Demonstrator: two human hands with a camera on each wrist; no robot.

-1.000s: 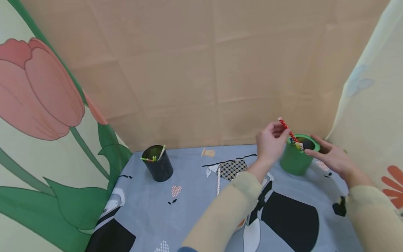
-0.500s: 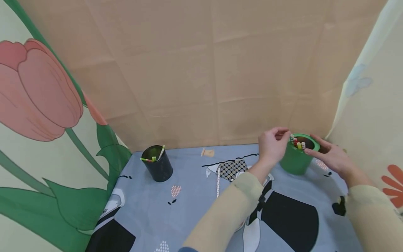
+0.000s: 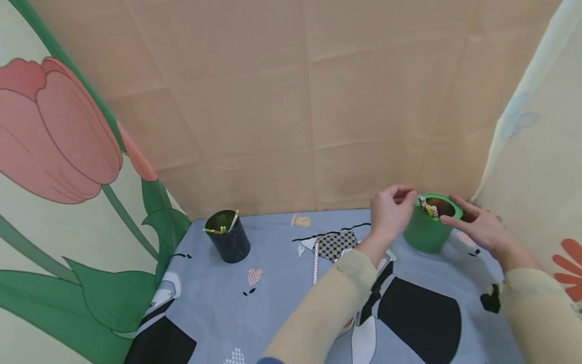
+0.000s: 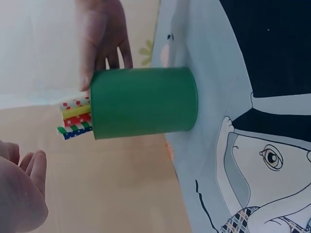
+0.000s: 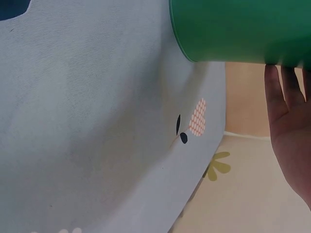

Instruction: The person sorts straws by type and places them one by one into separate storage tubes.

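Observation:
A green cup (image 3: pixel 425 235) stands upright on the right side of the table, holding several patterned paper straws (image 4: pixel 77 117). Their ends poke out of its mouth: red-dotted, yellow, red with stars, green-striped and blue. My right hand (image 3: pixel 488 232) grips the cup at its right side, thumb at the rim and the other fingers behind. In the right wrist view, its fingertips meet the cup's green wall (image 5: pixel 243 34). My left hand (image 3: pixel 391 212) hovers at the left of the rim with loosely bent fingers. Nothing shows between them in the left wrist view, and the straw ends lie apart from them.
A black cup (image 3: pixel 232 247) with several green and light-coloured sticks stands at the left back of the table. A blue cloth (image 3: pixel 282 283) with printed figures covers the table. Behind it rises a brown creased backdrop (image 3: pixel 254 111), with printed panels left and right.
My left hand has let go of a red patterned straw, which has dropped down into the green cup. My right hand has stayed on the cup.

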